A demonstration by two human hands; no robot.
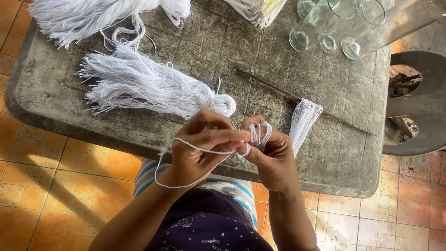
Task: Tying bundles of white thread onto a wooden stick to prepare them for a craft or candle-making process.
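My left hand [197, 148] pinches a single white string [186, 145] that loops down below my wrist. My right hand [269, 155] grips a small bundle of white threads [303, 122], folded over my fingers, its loose ends fanning up and to the right over the table. Both hands meet just in front of the near edge of a worn grey table [278, 60]. A large tied tassel of white threads [144, 86] lies on the table just beyond my left hand.
Another heap of white threads [88, 16] lies at the far left corner. A thin dark stick [297, 98] lies slanted across the table. Clear glass jars [334, 25] lie at the far right. A grey round stool [418, 102] stands on the right. Orange tiled floor surrounds.
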